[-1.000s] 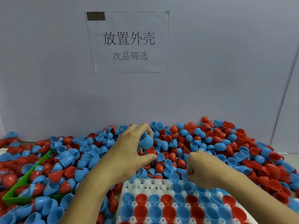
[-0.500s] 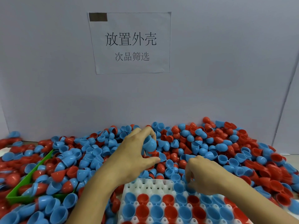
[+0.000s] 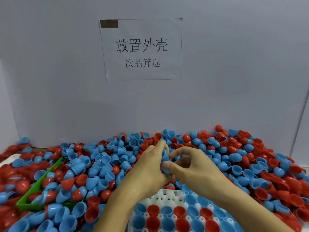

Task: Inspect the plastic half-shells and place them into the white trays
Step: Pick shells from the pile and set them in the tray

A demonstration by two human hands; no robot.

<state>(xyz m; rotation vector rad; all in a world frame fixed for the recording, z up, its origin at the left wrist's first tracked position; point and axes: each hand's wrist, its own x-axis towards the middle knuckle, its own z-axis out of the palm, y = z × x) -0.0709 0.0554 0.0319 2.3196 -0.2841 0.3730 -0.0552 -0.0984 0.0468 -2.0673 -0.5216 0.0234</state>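
White tray (image 3: 168, 196) cut off at btm edge; far-left shells (image 3: 15, 149) blurred.

Glossy smooth plastic half-shells (image 3: 103, 166); matt white plastic tray (image 3: 168, 195); paper sign (image 3: 142, 49).

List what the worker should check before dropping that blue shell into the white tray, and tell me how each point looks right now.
1. Shell held firmly: ok. The left hand and the right hand both pinch the blue half-shell.
2. Shell free of defects: cannot tell; fingers cover most of it.
3. Free pockets in the white tray: ok, bare pockets show along its far edge.
4. Colour pattern: cannot tell which pocket takes blue next.
5. Path to tray: ok, it lies just below the hands.
6. Green bin within reach for rejects: ok, on the left.
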